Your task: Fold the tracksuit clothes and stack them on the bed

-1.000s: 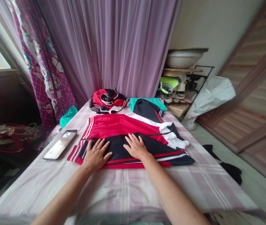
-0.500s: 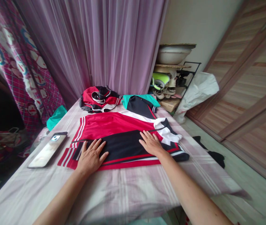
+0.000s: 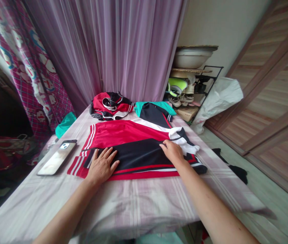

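Note:
A red, black and white garment (image 3: 139,152) lies spread on the cloth-covered table, its striped cuffs at the left. My left hand (image 3: 102,165) rests flat on its left part, fingers spread. On the black section's right part, my right hand (image 3: 172,150) has its fingers drawn together, pinching the black fabric near the white portion. Beyond it are a crumpled red and black garment (image 3: 100,101) and a teal and dark garment (image 3: 154,112).
A phone (image 3: 57,158) lies face down on the table's left side. Purple curtains (image 3: 134,47) hang behind. At the right stand a rack with a white basin (image 3: 192,58) and shoes, a white bag (image 3: 220,100) and wooden doors (image 3: 268,101).
My right hand has gone from flat with spread fingers to a pinch on the black fabric. My left hand stays flat in place. The view has shifted slightly.

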`<move>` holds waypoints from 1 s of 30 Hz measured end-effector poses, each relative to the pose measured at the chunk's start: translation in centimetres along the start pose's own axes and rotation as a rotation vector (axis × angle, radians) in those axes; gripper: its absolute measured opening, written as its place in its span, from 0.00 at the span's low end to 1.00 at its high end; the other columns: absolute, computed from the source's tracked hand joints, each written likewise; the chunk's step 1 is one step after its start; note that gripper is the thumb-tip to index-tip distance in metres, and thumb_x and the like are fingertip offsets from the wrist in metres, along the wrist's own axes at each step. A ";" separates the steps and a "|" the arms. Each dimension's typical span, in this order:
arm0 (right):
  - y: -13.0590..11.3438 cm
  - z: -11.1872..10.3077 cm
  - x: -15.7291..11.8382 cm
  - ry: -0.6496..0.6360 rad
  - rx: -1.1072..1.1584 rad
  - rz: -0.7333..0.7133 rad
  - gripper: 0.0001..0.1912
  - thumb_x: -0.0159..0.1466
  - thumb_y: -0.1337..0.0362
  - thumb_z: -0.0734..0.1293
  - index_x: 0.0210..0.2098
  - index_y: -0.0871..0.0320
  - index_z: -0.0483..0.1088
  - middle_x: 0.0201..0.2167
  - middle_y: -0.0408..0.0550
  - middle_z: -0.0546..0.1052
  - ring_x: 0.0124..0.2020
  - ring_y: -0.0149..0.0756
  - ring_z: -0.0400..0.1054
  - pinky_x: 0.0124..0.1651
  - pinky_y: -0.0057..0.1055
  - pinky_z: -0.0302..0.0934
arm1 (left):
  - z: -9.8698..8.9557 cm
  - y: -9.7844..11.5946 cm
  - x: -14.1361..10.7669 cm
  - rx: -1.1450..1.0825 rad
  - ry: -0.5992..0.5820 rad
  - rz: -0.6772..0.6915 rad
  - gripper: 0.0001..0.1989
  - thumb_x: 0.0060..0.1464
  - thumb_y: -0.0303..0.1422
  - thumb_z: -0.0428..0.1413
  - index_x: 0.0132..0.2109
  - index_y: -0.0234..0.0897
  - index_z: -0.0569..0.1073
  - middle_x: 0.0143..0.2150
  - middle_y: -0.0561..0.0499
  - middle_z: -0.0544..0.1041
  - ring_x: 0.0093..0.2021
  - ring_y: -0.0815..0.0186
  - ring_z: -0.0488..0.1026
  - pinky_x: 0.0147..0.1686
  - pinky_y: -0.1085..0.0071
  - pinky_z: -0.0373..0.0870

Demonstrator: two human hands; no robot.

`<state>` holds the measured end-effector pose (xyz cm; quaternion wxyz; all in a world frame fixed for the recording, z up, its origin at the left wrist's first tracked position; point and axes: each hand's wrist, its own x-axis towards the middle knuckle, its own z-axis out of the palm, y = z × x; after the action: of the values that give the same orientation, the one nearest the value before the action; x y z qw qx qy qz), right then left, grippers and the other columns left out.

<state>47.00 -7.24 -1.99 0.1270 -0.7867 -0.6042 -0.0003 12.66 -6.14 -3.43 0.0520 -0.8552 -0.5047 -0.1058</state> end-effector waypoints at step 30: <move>4.0 -0.5 -2.5 -0.014 0.023 0.183 0.22 0.69 0.50 0.56 0.42 0.55 0.77 0.45 0.52 0.81 0.43 0.45 0.74 0.36 0.34 0.56 | -1.7 -4.3 -0.9 -0.105 0.099 -0.421 0.13 0.60 0.38 0.51 0.51 0.41 0.70 0.50 0.46 0.81 0.58 0.54 0.72 0.66 0.43 0.48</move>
<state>50.24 -10.71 -2.69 0.1312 -0.8371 -0.5306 0.0238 8.30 -5.18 -2.06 0.0090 -0.7262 -0.6629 -0.1822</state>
